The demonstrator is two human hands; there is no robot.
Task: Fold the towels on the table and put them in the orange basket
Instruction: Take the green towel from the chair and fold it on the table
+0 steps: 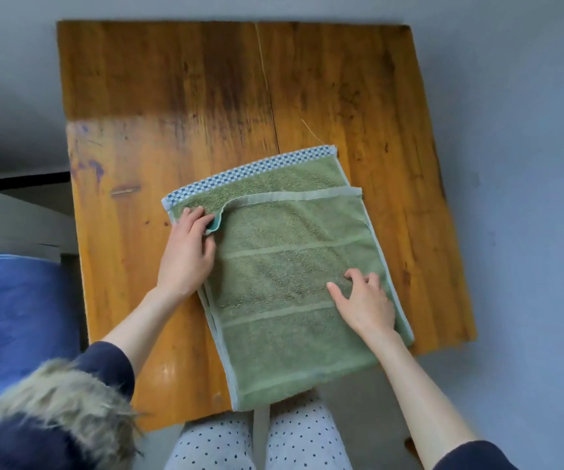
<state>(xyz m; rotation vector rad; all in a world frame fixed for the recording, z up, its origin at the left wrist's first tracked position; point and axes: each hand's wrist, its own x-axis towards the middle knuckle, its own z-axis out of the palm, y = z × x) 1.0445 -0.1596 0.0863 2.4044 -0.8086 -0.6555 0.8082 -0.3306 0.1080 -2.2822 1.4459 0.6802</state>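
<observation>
A green towel [284, 266] with a blue-and-white checked border lies folded on the wooden table [179, 106], its near end hanging over the front edge. My left hand [185, 252] rests on the towel's left side, fingers at the turned-up corner of the upper layer. My right hand [362, 300] lies on the towel's right half, fingers spread and pressing down. The orange basket is not in view.
A blue fabric-covered object [19, 320] stands to the left of the table, with a white ledge [12, 218] behind it. Grey floor surrounds the table. My knees in dotted trousers [260, 439] are under the front edge.
</observation>
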